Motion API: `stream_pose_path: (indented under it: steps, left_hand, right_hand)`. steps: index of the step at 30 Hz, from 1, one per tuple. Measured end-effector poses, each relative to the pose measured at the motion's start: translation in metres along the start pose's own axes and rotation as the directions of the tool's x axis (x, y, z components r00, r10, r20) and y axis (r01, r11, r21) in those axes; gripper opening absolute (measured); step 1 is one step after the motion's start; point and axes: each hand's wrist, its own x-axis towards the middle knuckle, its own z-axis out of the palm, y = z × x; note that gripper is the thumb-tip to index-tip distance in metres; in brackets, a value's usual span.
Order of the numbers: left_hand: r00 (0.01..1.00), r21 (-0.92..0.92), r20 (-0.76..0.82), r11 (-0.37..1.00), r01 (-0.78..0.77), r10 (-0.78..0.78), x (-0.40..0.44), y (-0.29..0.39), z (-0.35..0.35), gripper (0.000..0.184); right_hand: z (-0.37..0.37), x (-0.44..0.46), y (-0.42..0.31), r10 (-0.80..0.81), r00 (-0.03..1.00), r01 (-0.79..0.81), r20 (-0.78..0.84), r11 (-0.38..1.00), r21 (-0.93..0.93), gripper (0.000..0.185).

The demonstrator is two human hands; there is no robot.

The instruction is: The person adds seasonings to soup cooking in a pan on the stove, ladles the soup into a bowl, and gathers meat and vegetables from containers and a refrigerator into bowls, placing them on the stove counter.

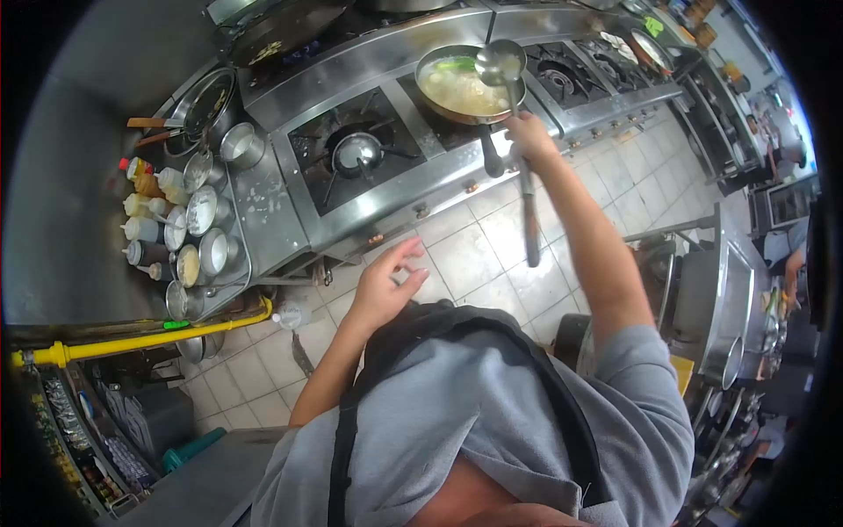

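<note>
My right hand is closed round the long handle of a metal ladle. The ladle's bowl hangs over the right side of a frying pan, whose own handle points toward me. Pale, steaming liquid with something green at the back fills the pan, which sits on the stove. In front of my apron, my left hand hovers with loosely bent fingers apart and nothing in them. A bare burner lies ahead of that hand.
Squeeze bottles and metal containers crowd the left counter. Stacked pans stand behind them. A yellow pipe runs low on the left. At the far right, other people work near a steel table.
</note>
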Motion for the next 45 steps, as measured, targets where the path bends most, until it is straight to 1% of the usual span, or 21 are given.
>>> stream_pose_path:
  steps: [3,5,6,8,9,10,11,12,13,15,17,18,22,25,30,33,35,36,39,43,45]
  left_hand:
    - [0.995,-0.054,-0.011,0.993,0.101,-0.101,0.009,-0.025,-0.012,0.043]
    - [0.989,-0.116,-0.06,0.985,0.125,-0.133,0.018,-0.046,-0.017,0.035]
    - [0.979,-0.167,-0.085,0.972,0.167,-0.183,0.022,-0.056,-0.021,0.033]
    - [0.973,-0.248,-0.119,0.955,0.163,-0.197,0.049,-0.062,-0.026,0.028]
    - [0.981,-0.268,-0.087,0.953,0.143,-0.171,0.063,-0.065,-0.023,0.028]
    - [0.973,-0.291,-0.118,0.944,0.155,-0.196,0.076,-0.067,-0.024,0.027]
    - [0.965,-0.311,-0.151,0.937,0.161,-0.216,0.093,-0.069,-0.024,0.025]
    - [0.968,-0.315,-0.132,0.935,0.165,-0.215,0.109,-0.065,-0.024,0.025]
    - [0.975,-0.325,-0.103,0.933,0.154,-0.197,0.127,-0.063,-0.022,0.025]
    - [0.97,-0.328,-0.048,0.921,0.21,-0.238,0.145,-0.063,-0.02,0.026]
    - [0.972,-0.298,-0.047,0.932,0.206,-0.23,0.165,-0.061,-0.018,0.027]
    - [0.981,-0.255,0.0,0.949,0.186,-0.192,0.175,-0.053,-0.017,0.027]
    - [0.971,-0.187,0.178,0.964,0.191,-0.157,0.198,-0.043,-0.009,0.028]
    - [0.965,-0.157,0.202,0.967,0.201,-0.168,0.207,-0.043,0.007,0.029]
    - [0.961,-0.123,0.192,0.967,0.223,-0.198,0.213,-0.042,0.038,0.031]
    - [0.966,-0.16,0.127,0.957,0.243,-0.224,0.221,-0.07,0.078,0.041]
    - [0.966,-0.448,-0.039,0.869,0.211,-0.255,0.225,-0.086,0.113,0.049]
    - [0.931,-0.483,0.014,0.813,0.326,-0.365,0.228,-0.081,0.12,0.05]
    - [0.802,-0.718,0.19,0.476,0.507,-0.567,0.241,-0.028,0.142,0.046]
    - [0.786,-0.74,0.131,0.468,0.483,-0.604,0.242,-0.034,0.154,0.042]
    - [0.807,-0.714,0.096,0.524,0.464,-0.583,0.242,-0.043,0.148,0.037]
  right_hand:
    - [-0.043,0.049,0.025,-0.026,0.999,0.043,0.039,0.849,-0.526,0.033]
    - [-0.05,0.068,0.024,0.009,0.999,0.024,0.049,0.776,-0.63,0.036]
    - [-0.058,0.107,0.058,-0.055,0.977,0.2,0.205,0.567,-0.8,0.035]
    - [-0.059,0.102,0.034,-0.044,0.974,0.214,0.223,0.504,-0.837,0.033]
    - [-0.056,0.11,0.026,0.042,0.913,0.379,0.405,0.278,-0.883,0.028]
    - [-0.056,0.135,0.049,0.052,0.696,0.712,0.716,-0.178,-0.679,0.021]
    - [-0.056,0.131,0.039,-0.012,0.53,0.825,0.848,-0.225,-0.518,0.018]
    - [-0.061,0.142,0.049,-0.152,0.516,0.853,0.843,-0.003,-0.523,0.021]
    - [-0.045,0.097,-0.008,0.192,0.866,0.262,0.461,0.611,-0.747,0.02]
    - [-0.036,0.101,0.018,0.277,0.913,-0.097,0.3,0.861,-0.499,0.018]
    - [-0.041,0.087,0.003,0.216,0.884,-0.018,0.415,0.901,-0.432,0.02]
    - [-0.039,0.087,-0.005,0.277,0.879,-0.124,0.388,0.918,-0.376,0.021]
    - [-0.037,0.082,-0.011,0.38,0.857,-0.237,0.348,0.89,-0.389,0.024]
    - [-0.041,0.088,-0.001,0.355,0.866,-0.281,0.353,0.928,-0.244,0.027]
    - [-0.047,0.095,0.019,0.376,0.851,-0.287,0.366,0.917,-0.275,0.031]
    - [-0.073,0.116,0.044,0.258,0.81,-0.095,0.527,0.944,-0.316,0.033]
    - [-0.083,0.111,0.024,-0.031,0.9,0.287,0.436,0.793,-0.537,0.032]
    - [-0.085,0.123,0.035,-0.193,0.905,0.412,0.38,0.622,-0.666,0.032]
    - [-0.101,0.157,0.002,-0.175,0.911,0.412,0.373,0.345,-0.843,0.04]
    - [-0.098,0.217,0.018,-0.229,0.874,0.478,0.429,0.245,-0.843,0.05]
    - [-0.096,0.211,0.019,-0.166,0.868,0.496,0.468,0.25,-0.832,0.041]
